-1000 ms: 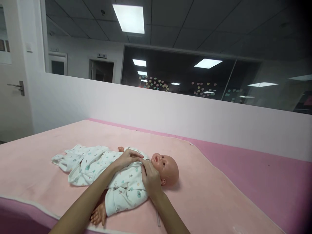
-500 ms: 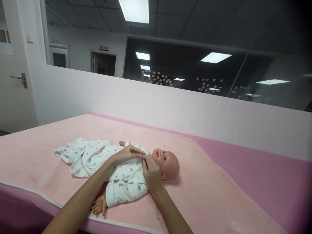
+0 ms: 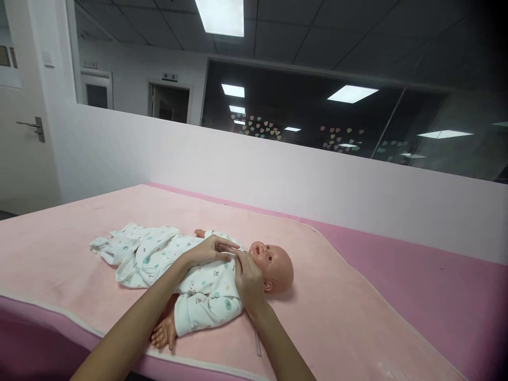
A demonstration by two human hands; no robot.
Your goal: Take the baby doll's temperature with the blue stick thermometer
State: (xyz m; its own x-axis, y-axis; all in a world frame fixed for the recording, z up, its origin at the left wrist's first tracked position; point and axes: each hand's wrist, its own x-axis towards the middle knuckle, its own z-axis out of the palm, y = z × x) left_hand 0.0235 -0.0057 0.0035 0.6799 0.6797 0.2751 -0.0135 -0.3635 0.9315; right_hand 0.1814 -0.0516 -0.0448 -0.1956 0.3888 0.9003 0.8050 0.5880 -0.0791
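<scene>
A bald baby doll (image 3: 280,267) lies on its back with its head to the right, wearing a white printed baby romper (image 3: 216,278). Over the romper's chest, my left hand (image 3: 208,251) is bent, its thumb and fingertips pinching at the cloth near the collar. My right hand (image 3: 250,278), fingers curled, meets it there just below the doll's chin. Both sets of fingertips almost touch and cover the small spot of cloth they hold. From the near cuff sticks out a doll hand (image 3: 164,332), close to my left forearm.
A padded pink mat (image 3: 337,323) with a pale raised edge lies under the doll. A thin light strip (image 3: 258,345) rests beside my right forearm. Behind the mat runs a low white wall (image 3: 278,169) topped by a window. A door (image 3: 24,137) stands at left.
My fingertips have shifted slightly at the collar, with the left fingers a little more spread from the thumb. The doll and romper lie as before; the view has moved a touch.
</scene>
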